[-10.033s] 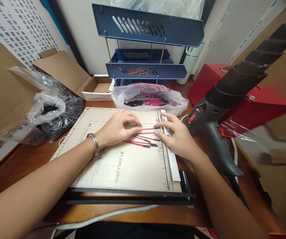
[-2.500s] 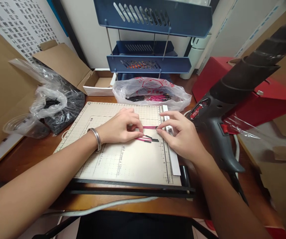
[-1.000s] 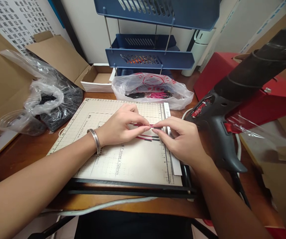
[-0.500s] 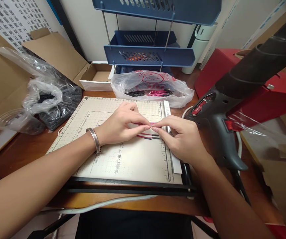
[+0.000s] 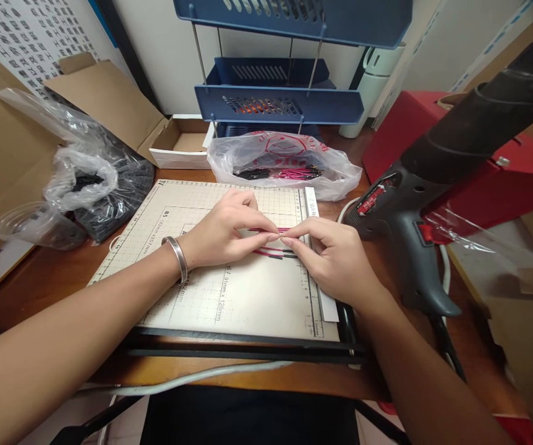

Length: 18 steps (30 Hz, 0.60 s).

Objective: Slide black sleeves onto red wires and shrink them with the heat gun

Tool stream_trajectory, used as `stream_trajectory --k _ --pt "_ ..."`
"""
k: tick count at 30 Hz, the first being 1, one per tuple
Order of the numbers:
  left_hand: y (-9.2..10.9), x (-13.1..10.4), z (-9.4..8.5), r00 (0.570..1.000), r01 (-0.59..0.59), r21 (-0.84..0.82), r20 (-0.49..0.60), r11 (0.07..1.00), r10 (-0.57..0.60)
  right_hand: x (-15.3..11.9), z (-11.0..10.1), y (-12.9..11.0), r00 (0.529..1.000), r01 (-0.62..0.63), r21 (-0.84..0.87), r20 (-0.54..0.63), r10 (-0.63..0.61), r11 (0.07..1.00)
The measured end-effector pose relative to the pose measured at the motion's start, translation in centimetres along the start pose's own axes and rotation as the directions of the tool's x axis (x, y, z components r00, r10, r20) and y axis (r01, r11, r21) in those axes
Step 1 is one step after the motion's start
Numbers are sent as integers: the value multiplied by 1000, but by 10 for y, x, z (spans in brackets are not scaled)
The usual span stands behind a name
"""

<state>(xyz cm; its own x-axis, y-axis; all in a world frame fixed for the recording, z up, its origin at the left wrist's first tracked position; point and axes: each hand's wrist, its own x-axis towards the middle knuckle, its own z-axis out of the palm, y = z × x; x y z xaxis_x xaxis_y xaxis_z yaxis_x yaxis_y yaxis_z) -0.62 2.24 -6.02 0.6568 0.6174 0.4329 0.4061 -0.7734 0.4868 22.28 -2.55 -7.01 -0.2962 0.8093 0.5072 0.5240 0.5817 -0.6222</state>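
Over the middle of a cream paper trimmer board (image 5: 266,303), both hands meet fingertip to fingertip. My left hand (image 5: 232,232), with a silver bangle at its wrist, pinches a thin wire between thumb and forefinger. From the other side, my right hand (image 5: 334,256) pinches at the same spot, near the trimmer's white edge strip. The fingertips mostly hide the held piece. Just below them, several red and black wires (image 5: 273,254) with dark ends lie on the board.
Behind the board sits a clear plastic bag (image 5: 336,176) of red and black wires, below a blue rack (image 5: 276,104). A heat gun (image 5: 400,247) stands at right by a red box (image 5: 517,167). At left are a bag of black pieces (image 5: 127,185) and a plastic tub (image 5: 39,225).
Both hands keep their pinch at nearly the same place. Only a very slight shift of the fingers and of the camera view shows.
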Motion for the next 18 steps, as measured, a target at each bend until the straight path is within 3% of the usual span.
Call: stream_trajectory --k 9,18 --pt "-1 1 1 998 -51 4 -46 999 51 0 -2 3 997 13 -6 -73 -13 1000" --pt "-4 0 3 995 -81 -8 -51 997 81 1 -6 1 995 92 -31 -39 -93 995"
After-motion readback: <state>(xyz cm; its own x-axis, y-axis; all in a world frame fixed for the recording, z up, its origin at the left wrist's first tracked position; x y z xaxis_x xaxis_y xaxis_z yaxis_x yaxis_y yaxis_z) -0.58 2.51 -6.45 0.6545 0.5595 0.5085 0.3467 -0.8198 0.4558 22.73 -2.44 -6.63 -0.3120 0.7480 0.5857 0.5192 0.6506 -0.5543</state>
